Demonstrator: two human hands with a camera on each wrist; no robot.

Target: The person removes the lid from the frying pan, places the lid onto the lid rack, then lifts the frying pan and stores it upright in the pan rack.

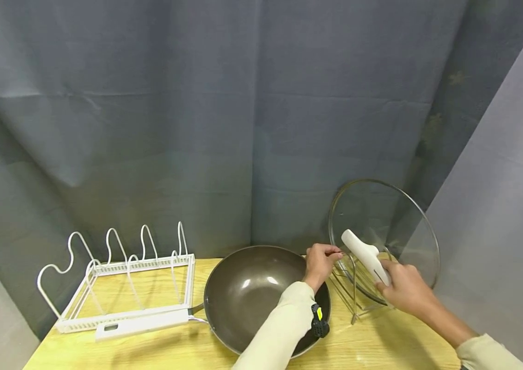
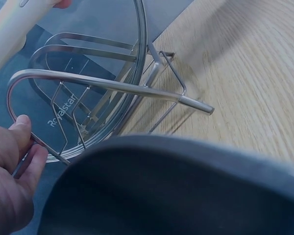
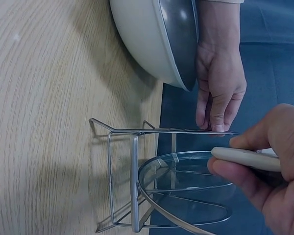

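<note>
Left hand [image 1: 320, 264] pinches the steel lid rack [image 2: 112, 86] by its loop nearest the wok [image 1: 252, 288]; I read that as steadying. Right hand [image 1: 405, 290] grips the white handle [image 1: 365, 255] of the glass lid [image 1: 405, 231], which stands on edge between rack loops. Whether the rack bears its weight, I can't tell.

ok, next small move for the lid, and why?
Probably ease the lid down until the metal rack takes its weight: its lower edge is inside the rack, the right hand grips the white handle, and the left hand pinches an end hoop, likely steadying it. Whether it's fully seated, I can't tell.
</note>
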